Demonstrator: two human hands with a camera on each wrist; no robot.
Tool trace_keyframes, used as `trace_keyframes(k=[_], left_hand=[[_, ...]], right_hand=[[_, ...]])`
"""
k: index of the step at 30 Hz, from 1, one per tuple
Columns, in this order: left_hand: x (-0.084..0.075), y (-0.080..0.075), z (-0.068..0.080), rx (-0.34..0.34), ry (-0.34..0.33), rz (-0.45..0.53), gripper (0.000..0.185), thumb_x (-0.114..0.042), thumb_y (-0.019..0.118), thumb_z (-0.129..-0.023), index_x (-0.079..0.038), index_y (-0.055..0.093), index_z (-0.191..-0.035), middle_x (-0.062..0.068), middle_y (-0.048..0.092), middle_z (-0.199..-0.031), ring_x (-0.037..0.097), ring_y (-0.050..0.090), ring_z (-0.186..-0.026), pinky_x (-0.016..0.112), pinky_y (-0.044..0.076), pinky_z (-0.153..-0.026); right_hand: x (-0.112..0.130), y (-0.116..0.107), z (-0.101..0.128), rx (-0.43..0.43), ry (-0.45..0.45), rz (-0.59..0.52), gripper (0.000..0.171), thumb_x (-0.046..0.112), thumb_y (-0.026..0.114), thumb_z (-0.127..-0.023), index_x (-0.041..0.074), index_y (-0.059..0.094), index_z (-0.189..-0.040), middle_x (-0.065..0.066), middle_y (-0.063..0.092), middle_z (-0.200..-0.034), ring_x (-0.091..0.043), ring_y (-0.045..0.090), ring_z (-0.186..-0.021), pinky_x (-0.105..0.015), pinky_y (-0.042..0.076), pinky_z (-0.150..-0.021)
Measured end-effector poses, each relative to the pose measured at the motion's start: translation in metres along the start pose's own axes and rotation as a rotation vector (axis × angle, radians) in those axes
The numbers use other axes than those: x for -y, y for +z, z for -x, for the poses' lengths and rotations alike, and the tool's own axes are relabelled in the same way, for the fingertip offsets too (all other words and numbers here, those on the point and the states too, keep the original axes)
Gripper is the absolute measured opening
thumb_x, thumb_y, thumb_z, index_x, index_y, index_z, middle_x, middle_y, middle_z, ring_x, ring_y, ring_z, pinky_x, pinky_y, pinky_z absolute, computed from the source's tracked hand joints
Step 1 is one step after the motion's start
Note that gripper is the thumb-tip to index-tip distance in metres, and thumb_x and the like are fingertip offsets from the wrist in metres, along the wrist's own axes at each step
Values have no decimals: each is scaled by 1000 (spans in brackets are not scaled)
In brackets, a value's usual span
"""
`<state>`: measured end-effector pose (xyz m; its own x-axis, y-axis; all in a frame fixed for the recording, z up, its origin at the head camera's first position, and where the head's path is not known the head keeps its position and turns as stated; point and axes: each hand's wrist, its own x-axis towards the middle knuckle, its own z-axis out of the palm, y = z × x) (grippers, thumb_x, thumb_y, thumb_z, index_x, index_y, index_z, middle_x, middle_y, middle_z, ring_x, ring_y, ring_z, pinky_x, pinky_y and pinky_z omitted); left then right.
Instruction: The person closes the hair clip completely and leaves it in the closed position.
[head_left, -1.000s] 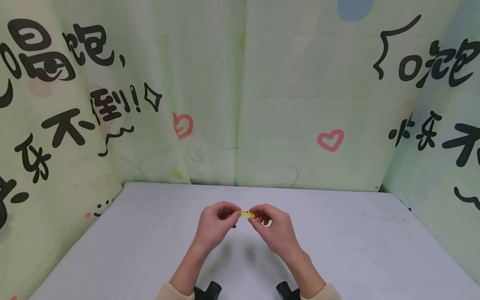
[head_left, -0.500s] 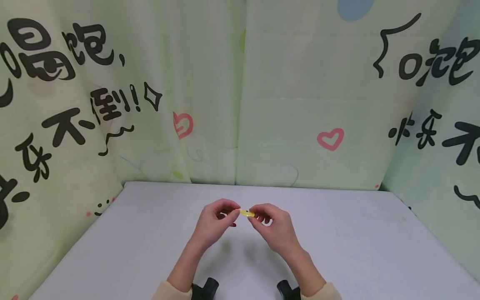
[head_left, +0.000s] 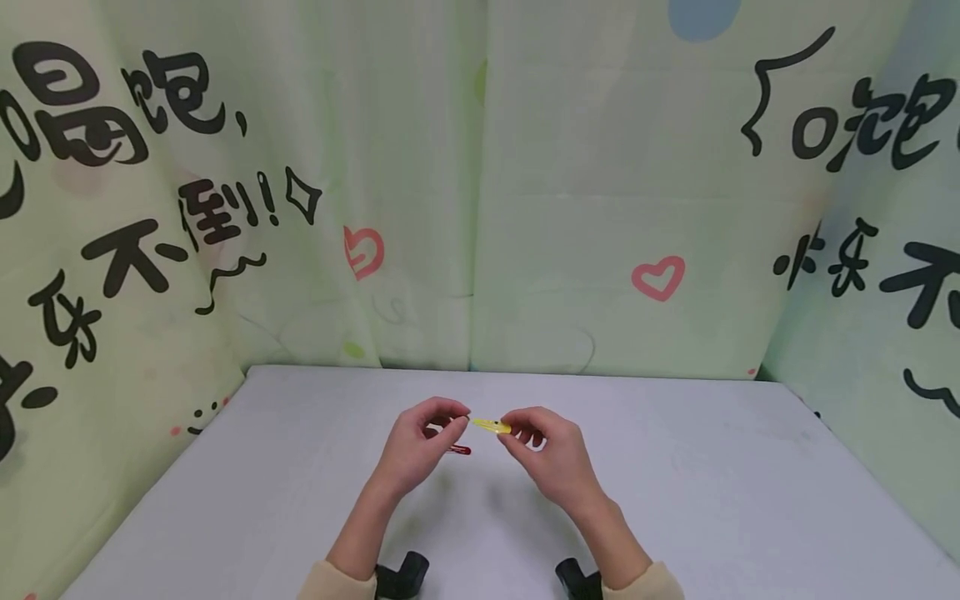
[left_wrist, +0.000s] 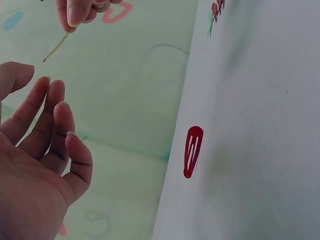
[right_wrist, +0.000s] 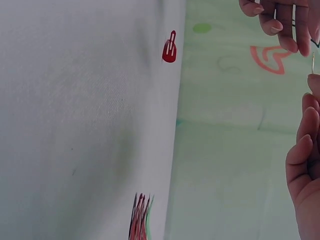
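Note:
Between thumb and fingers my right hand [head_left: 553, 458] pinches one end of a yellow snap hair clip [head_left: 491, 426], held above the table. The clip's narrow free end points to my left hand [head_left: 414, 446], whose thumb and fingers stand apart with nothing between them in the left wrist view. There, the yellow clip [left_wrist: 55, 48] shows edge-on as a thin curved strip. Below and behind the left hand, a red snap hair clip [left_wrist: 198, 132] lies on the table; the head view shows just one end of this red clip [head_left: 462, 451].
A white-covered table [head_left: 675, 483] spreads under both hands. Printed pale green curtains [head_left: 555, 208] hang behind it and at both sides. In the right wrist view a cluster of thin red, dark and green pieces [right_wrist: 140, 220] appears at the bottom. Black wrist mounts [head_left: 402, 577] sit near the sleeves.
My left hand has let go of the yellow hair clip and drawn back leftward, baring its narrow end and more of the red clip. The right hand has stayed nearly still.

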<state>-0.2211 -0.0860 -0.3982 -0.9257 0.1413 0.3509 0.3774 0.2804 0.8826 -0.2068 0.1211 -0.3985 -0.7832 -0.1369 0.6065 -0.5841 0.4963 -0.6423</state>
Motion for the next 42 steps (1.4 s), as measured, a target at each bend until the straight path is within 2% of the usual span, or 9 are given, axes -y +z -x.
trace_keyframes(k=[11, 18, 26, 34, 42], left_hand=[[5, -4, 0, -2, -46, -39, 13, -15, 69, -96, -14, 73, -108, -3, 68, -101, 18, 61, -94, 34, 52, -79], [11, -2, -1, 8, -51, -42, 13, -14, 68, -96, -13, 73, -108, -2, 68, -102, 19, 61, -92, 34, 53, -76], [17, 0, -1, 10, -94, -75, 13, -14, 69, -96, -13, 73, -107, -3, 68, -100, 19, 61, -90, 35, 53, -73], [25, -3, -3, 42, -82, -121, 17, -16, 67, -96, -8, 73, -110, -3, 67, -98, 18, 61, -89, 32, 51, -69], [37, -9, -6, 54, -119, -150, 16, -15, 68, -96, -8, 73, -109, -3, 67, -95, 17, 60, -88, 31, 51, -68]], right_hand=[[-4, -3, 1, 1, 63, 9, 21, -2, 83, -81, 7, 75, -98, 4, 66, -85, -14, 55, -73, -25, 49, -64], [-10, -6, 4, 9, 123, -4, 20, -2, 82, -81, 7, 75, -97, 5, 63, -81, -15, 54, -72, -24, 48, -63], [-20, -10, 9, 16, 147, 9, 20, -5, 82, -79, 6, 74, -94, 6, 60, -77, -13, 54, -69, -25, 48, -62], [-29, -14, 13, 15, 188, -3, 19, -6, 81, -79, 6, 74, -92, 6, 60, -75, -11, 53, -67, -24, 47, -60], [-31, -18, 17, 67, 244, -32, 19, -5, 80, -80, 8, 74, -92, 5, 60, -76, -13, 52, -69, -24, 45, -62]])
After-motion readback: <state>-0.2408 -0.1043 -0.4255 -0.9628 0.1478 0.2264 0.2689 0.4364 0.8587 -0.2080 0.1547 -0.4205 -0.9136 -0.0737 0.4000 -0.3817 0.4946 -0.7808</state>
